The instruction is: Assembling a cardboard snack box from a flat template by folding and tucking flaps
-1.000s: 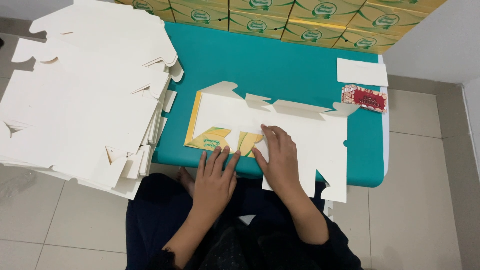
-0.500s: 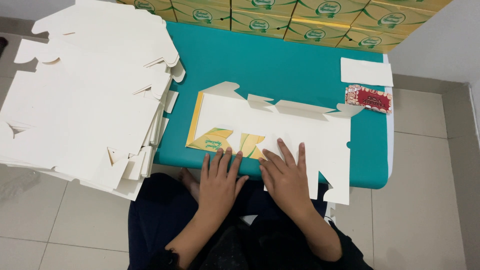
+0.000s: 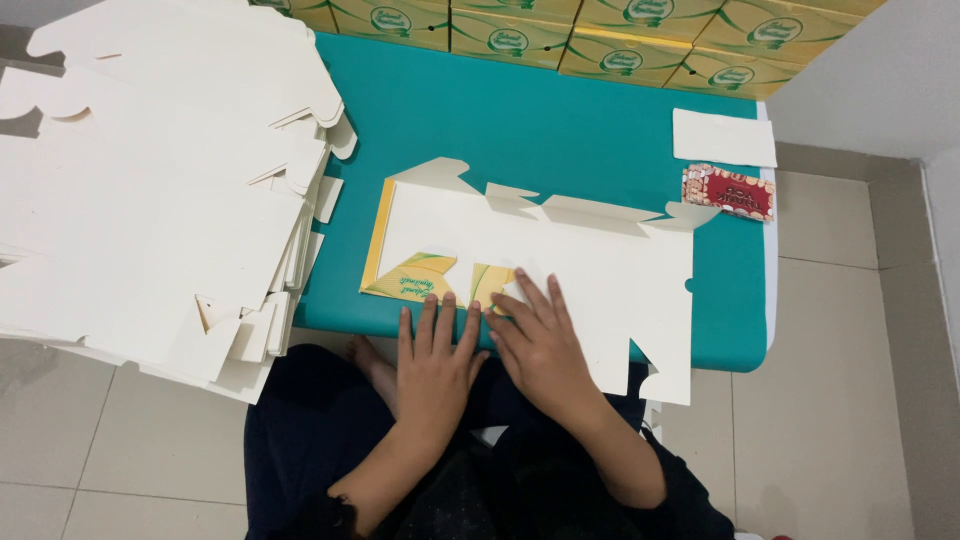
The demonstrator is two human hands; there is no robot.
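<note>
A flat, unfolded white cardboard box blank [image 3: 560, 250] lies on the teal table [image 3: 540, 130], with its yellow and green printed flaps folded up at the near edge. My left hand [image 3: 435, 355] lies flat at the table's near edge, fingers spread, touching the printed flap [image 3: 420, 275]. My right hand [image 3: 540, 340] presses flat on the blank just right of it, fingers apart. Neither hand grips anything.
A tall stack of white box blanks [image 3: 150, 180] overhangs the table's left side. Yellow-green assembled boxes [image 3: 600, 35] line the far edge. A white paper piece [image 3: 722, 137] and a small red packet [image 3: 728, 192] lie at the far right. Tiled floor surrounds.
My right hand has slid down toward the near edge of the blank, beside my left hand. The left hand stayed almost still.
</note>
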